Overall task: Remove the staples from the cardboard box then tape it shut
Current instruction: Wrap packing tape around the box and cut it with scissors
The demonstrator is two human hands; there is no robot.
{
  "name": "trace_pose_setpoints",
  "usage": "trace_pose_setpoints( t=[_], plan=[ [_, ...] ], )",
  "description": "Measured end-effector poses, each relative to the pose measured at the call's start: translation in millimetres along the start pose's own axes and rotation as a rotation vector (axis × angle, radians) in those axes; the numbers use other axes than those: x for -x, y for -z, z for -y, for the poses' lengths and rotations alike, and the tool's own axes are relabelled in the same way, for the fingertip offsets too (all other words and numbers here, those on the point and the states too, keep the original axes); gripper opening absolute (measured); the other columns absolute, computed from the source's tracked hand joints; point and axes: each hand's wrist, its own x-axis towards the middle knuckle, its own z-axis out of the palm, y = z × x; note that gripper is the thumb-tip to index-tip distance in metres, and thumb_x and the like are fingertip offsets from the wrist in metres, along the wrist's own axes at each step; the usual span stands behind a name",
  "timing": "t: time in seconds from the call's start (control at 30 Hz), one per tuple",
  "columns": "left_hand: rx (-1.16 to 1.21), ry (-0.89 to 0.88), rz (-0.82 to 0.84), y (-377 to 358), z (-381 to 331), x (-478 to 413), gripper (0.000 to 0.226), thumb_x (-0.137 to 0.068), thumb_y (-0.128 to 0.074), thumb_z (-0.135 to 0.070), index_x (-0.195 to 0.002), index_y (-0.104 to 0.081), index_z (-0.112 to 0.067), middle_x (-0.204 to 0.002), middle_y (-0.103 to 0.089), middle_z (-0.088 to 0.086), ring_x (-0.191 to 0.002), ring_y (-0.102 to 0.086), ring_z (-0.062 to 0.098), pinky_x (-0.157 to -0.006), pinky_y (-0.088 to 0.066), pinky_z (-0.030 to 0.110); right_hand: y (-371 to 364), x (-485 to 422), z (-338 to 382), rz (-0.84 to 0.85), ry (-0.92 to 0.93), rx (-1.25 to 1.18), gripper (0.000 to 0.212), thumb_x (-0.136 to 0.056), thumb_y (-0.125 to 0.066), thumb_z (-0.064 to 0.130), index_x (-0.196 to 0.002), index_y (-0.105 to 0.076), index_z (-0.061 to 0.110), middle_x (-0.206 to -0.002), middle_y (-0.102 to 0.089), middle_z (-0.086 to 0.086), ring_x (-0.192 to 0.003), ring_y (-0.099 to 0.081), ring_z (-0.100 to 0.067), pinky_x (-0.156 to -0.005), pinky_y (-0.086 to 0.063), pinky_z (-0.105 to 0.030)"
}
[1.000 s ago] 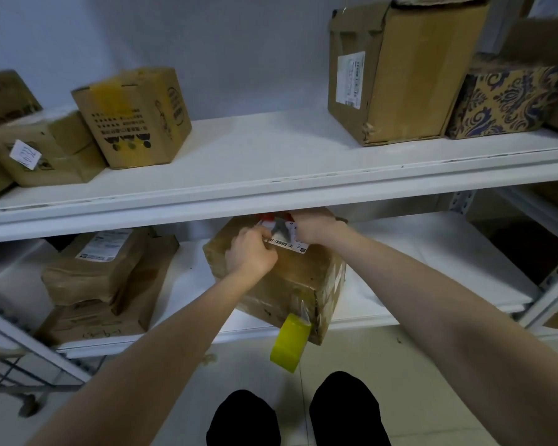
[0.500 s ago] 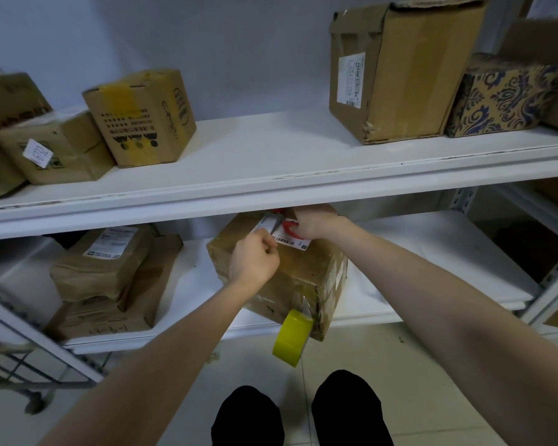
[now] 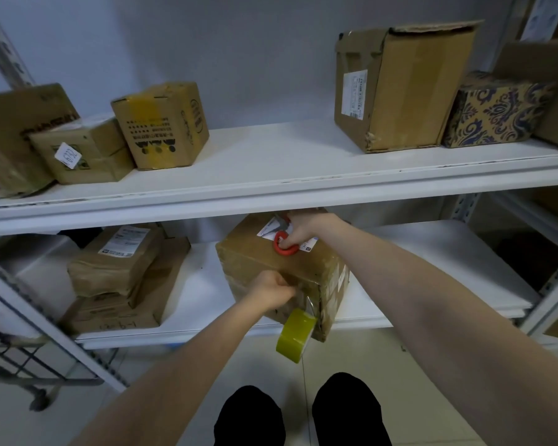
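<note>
One box (image 3: 255, 255), one tape roll (image 3: 295, 336)

Inside a storeroom, facing a pale blue-grey wall (image 3: 255, 53). Backs onto it with a white metal rack, 2 boards in view: upper shelf (image 3: 271, 162) and lower shelf (image 3: 432, 233), bolted to perforated grey uprights (image 3: 463, 206). Holds brown parcels (image 3: 161, 123) along both boards, plus 1 blue-and-gold patterned box (image 3: 496, 114) at upper right. Meets a pale tiled floor (image 3: 65, 426) below. Shares the far left with a dark wire cart (image 3: 23, 352) on castors. Sits under soft, even indoor light, with faint shadows beneath the upper board.
</note>
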Motion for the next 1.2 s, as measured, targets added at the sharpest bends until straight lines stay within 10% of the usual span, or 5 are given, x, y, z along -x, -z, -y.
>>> trace_pose_setpoints(
  t=[0.13, 0.33, 0.7, 0.97, 1.2],
  plan=[
    [0.106, -0.038, 0.163, -9.5, 3.5, 7.9, 0.011, -0.085, -0.065, -0.016, -0.095, -0.063, -0.012, -0.093, -0.066, 0.007, -0.092, -0.065, 0.025, -0.083, -0.055, 0.034, -1.2, 8.7, 4.2, -0.038, -0.104, 0.000, 0.059, -0.068, -0.069, 0.060, -0.104, -0.061, 0.014, -0.091, -0.060, -0.002, -0.089, -0.059, -0.021, -0.078, -0.048, -0.031],
    [0.172, -0.038, 0.176, -23.3, 8.2, 12.2, 0.037, -0.084, -0.067, -0.006, -0.119, -0.058, -0.002, -0.113, -0.063, 0.013, -0.104, -0.060, 0.023, -0.078, -0.047, 0.025, -8.4, 41.4, 2.2, -0.128, -0.298, 0.132, 0.085, -0.074, -0.056, 0.072, -0.137, -0.046, 0.016, -0.137, -0.045, -0.010, -0.130, -0.035, -0.030, -0.095, -0.039, -0.036],
    [0.311, -0.061, -0.002, -44.7, 30.1, 5.6, 0.015, -0.082, -0.063, 0.002, -0.092, -0.062, -0.009, -0.091, -0.060, 0.007, -0.092, -0.053, 0.018, -0.068, -0.042, 0.019, -32.3, 108.2, -17.3, -0.336, -0.246, 0.038, 0.037, -0.076, -0.063, 0.054, -0.086, -0.051, 0.019, -0.085, -0.055, 0.001, -0.092, -0.062, -0.025, -0.070, -0.043, -0.028],
    [0.364, -0.005, -0.059, -46.3, 37.7, 0.3, 0.020, -0.083, -0.067, -0.006, -0.069, -0.058, -0.017, -0.072, -0.057, 0.000, -0.083, -0.052, 0.018, -0.075, -0.044, 0.025, -53.3, 136.0, -50.8, -0.201, -0.176, -0.439, 0.039, -0.077, -0.069, 0.048, -0.058, -0.054, 0.016, -0.060, -0.061, 0.002, -0.066, -0.062, -0.016, -0.055, -0.043, -0.025],
    [0.422, 0.004, -0.102, -46.5, 39.9, -5.0, 0.022, -0.085, -0.065, -0.005, -0.067, -0.059, -0.016, -0.071, -0.057, 0.001, -0.080, -0.053, 0.018, -0.076, -0.042, 0.025, -78.2, 183.7, -84.9, 0.401, -0.007, -0.815, 0.055, -0.085, -0.046, 0.068, -0.080, -0.041, 0.014, -0.072, -0.044, -0.004, -0.063, -0.040, -0.015, -0.066, -0.035, -0.024]
  ],
)
